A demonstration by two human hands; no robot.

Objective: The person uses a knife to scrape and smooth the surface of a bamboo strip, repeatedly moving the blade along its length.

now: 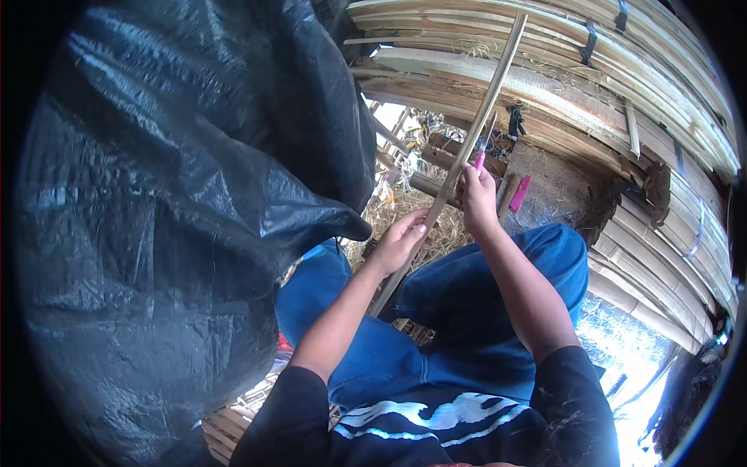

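Note:
My left hand (402, 239) grips a long thin bamboo strip (489, 97) near its lower part. The strip runs up and to the right, from between my knees to the top of the view. My right hand (476, 193) holds a small knife with a pink handle (481, 159), its blade laid against the strip just above the left hand. Both hands are close together above my blue-trousered legs.
A large black plastic sheet (179, 202) fills the left half. Bundles of split bamboo slats (591, 86) curve across the top and right. Straw and shavings (397, 204) lie on the ground beyond my knees. A second pink-handled tool (520, 193) rests nearby.

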